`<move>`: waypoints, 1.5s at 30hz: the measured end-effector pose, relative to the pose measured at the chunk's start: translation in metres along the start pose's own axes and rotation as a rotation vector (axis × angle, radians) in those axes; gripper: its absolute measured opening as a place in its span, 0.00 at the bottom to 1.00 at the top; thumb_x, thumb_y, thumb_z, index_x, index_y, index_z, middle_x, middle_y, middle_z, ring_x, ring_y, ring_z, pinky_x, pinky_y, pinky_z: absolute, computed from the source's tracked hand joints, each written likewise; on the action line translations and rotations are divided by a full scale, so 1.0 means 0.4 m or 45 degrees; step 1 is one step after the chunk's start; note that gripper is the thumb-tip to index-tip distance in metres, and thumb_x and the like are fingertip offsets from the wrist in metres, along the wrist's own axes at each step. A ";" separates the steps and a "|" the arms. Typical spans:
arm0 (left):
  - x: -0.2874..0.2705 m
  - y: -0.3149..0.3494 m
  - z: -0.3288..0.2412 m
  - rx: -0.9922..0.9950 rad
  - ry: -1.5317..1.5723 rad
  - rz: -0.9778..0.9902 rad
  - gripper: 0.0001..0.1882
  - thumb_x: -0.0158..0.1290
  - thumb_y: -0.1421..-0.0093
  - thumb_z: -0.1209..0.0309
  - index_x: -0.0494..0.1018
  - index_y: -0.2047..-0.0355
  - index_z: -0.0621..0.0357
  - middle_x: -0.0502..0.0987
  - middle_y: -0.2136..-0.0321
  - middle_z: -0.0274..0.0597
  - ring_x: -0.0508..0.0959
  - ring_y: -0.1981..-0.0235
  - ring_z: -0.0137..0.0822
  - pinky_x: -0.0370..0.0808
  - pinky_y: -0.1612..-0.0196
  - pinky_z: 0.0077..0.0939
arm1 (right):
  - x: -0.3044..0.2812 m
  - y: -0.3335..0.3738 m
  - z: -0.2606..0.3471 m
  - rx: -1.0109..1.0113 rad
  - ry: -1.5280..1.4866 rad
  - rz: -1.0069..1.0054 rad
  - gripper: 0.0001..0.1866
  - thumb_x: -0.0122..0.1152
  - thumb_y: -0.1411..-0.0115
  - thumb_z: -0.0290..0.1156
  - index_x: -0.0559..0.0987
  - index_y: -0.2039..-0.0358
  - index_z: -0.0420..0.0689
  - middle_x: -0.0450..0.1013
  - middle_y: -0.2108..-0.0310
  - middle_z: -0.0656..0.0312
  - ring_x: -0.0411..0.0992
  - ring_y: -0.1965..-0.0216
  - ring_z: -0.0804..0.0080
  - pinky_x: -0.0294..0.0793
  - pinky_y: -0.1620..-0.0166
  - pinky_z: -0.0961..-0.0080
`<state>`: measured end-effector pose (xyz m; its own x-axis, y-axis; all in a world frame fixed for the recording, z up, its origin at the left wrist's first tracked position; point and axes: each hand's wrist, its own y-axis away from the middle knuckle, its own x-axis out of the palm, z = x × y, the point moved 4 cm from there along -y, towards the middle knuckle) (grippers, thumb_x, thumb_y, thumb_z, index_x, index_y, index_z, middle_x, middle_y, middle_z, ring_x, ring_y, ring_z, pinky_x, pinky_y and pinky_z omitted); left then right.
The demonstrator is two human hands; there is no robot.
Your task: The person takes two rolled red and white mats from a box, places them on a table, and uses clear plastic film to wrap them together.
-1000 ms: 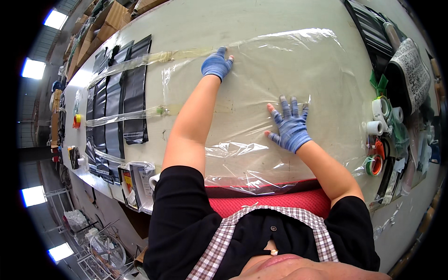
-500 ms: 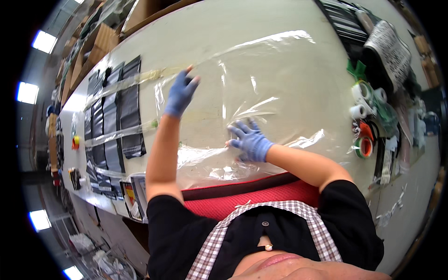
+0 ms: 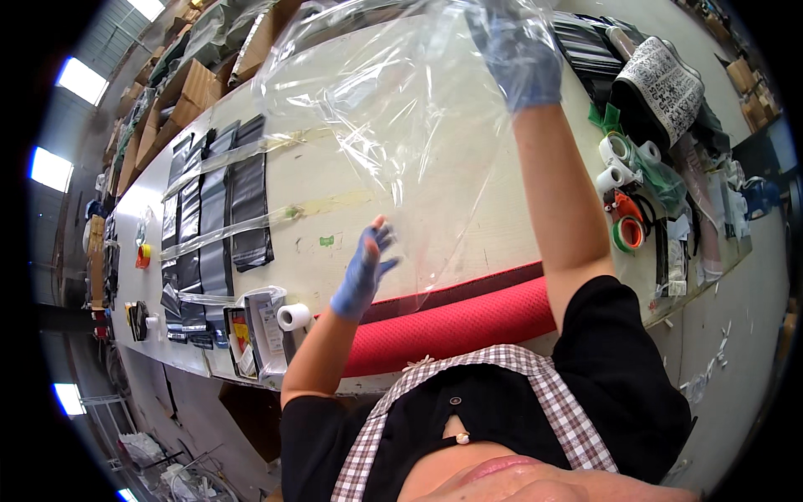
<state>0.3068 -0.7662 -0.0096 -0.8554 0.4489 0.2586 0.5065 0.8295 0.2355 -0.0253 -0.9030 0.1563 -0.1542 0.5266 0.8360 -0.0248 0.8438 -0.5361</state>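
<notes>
A large sheet of clear plastic film [image 3: 360,92] hangs lifted and crumpled over the far part of the table. At its upper right corner my right hand [image 3: 520,63], in a blue-grey glove, is raised high and closed on the film; its fingers are partly blurred behind the plastic. Lower down, my left hand [image 3: 364,272], with a like glove whose thumb or fingertip is bare, is open with its fingers apart. It is near the film's lower left edge, and nothing shows in it. A red textured roll of material [image 3: 452,326] lies along the near table edge in front of me.
To the left, flat black plastic bags [image 3: 251,201] lie under strips of clear tape. A white roll [image 3: 293,316] stands beside a box of small items [image 3: 266,330]. Tape rolls [image 3: 627,234], an orange-handled tool and a patterned black-and-white piece [image 3: 661,88] sit at right. Cardboard boxes [image 3: 188,100] line the far side.
The film was lying flat on the table and is now lifted. My right hand has gone up and away with it; my left hand has come back nearer to me.
</notes>
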 end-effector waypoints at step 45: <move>-0.253 -0.203 0.148 -0.038 -2.387 -0.231 0.45 0.56 0.44 0.41 0.54 0.31 0.40 0.55 0.34 0.61 0.55 0.33 0.59 0.54 0.34 0.52 | -0.241 0.722 0.183 1.685 3.879 -0.369 0.42 0.56 0.40 0.55 0.55 0.30 0.53 0.50 0.30 0.48 0.49 0.30 0.45 0.50 0.32 0.55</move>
<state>0.3456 -0.8594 -0.1105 0.1237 0.1187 -0.9852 0.3922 0.9062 0.1584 -0.0898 -0.7175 -0.0878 -0.0204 0.2569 -0.9662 0.1058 0.9616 0.2534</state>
